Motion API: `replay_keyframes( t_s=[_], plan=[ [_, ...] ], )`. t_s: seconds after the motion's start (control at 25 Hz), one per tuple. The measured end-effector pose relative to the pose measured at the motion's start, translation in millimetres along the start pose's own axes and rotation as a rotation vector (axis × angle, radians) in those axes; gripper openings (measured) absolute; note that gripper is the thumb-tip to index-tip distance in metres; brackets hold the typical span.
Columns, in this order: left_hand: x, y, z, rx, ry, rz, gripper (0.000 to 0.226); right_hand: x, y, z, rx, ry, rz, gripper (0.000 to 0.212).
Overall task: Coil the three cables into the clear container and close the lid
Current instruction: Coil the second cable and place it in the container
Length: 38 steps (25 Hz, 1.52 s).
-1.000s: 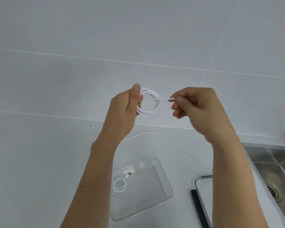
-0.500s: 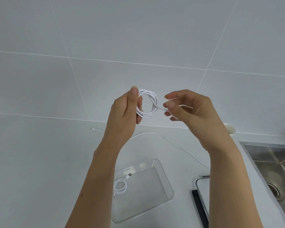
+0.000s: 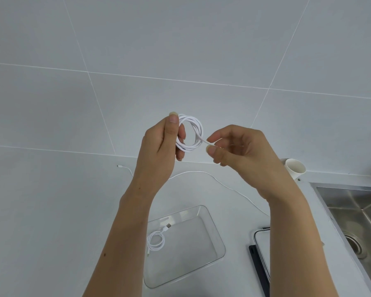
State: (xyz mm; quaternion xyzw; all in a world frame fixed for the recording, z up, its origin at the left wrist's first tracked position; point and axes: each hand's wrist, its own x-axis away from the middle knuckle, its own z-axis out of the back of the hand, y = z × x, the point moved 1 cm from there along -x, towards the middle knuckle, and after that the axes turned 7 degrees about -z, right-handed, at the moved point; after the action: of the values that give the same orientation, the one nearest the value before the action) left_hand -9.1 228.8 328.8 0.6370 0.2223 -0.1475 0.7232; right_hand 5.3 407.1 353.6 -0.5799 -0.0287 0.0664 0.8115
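Observation:
A white cable wound into a small coil (image 3: pixel 191 133) is raised in front of the tiled wall, pinched by my left hand (image 3: pixel 161 144) at its left side. My right hand (image 3: pixel 238 146) holds the coil's loose end between thumb and forefinger, just right of the loop. Below, the clear container (image 3: pixel 216 236) stands open on the counter with one coiled white cable (image 3: pixel 156 241) in its left part. A third white cable (image 3: pixel 201 173) lies uncoiled on the counter behind the container. The lid (image 3: pixel 260 249) lies to the container's right, partly hidden by my right forearm.
A white paper cup (image 3: pixel 295 168) lies on its side by the wall at the right. A steel sink (image 3: pixel 356 217) with a drain fills the right edge. The counter (image 3: pixel 51 211) is pale grey.
My right hand dipped toward the coil with the cable end, then drew back slightly to the right. The left hand kept the coil still. The view shifted a little, revealing the paper cup.

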Motion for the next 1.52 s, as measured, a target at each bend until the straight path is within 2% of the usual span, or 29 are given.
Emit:
replay_keyframes(
  t_s=[0.16, 0.28, 0.4, 0.68, 0.92, 1.24, 1.44, 1.52],
  plan=[
    [4, -3, 0, 0.066, -0.011, 0.031, 0.045, 0, 6, -1, -0.029, 0.004, -0.030, 0.016],
    [11, -6, 1, 0.149, -0.059, 0.089, 0.046, -1, 11, -4, -0.175, -0.008, -0.077, 0.020],
    [20, -12, 4, 0.189, -0.120, 0.136, 0.049, -3, 23, -9, -0.280, -0.089, -0.141, 0.024],
    [41, -32, 5, 0.190, -0.196, 0.289, 0.043, -4, 54, -27, -0.345, -0.182, -0.252, 0.019],
    [59, -71, 4, 0.040, -0.119, 0.454, 0.029, -7, 91, -45, -0.400, -0.201, -0.383, 0.013],
    [102, -141, -4, -0.033, -0.163, 0.745, 0.026, -5, 169, -74, -0.430, -0.142, -0.666, 0.011],
    [133, -182, -20, 0.011, -0.022, 0.928, 0.023, -3, 216, -89, -0.398, -0.100, -0.816, 0.009],
    [145, -196, -25, -0.008, 0.012, 1.008, 0.030, -2, 234, -95, -0.389, -0.097, -0.854, 0.010]
  ],
)
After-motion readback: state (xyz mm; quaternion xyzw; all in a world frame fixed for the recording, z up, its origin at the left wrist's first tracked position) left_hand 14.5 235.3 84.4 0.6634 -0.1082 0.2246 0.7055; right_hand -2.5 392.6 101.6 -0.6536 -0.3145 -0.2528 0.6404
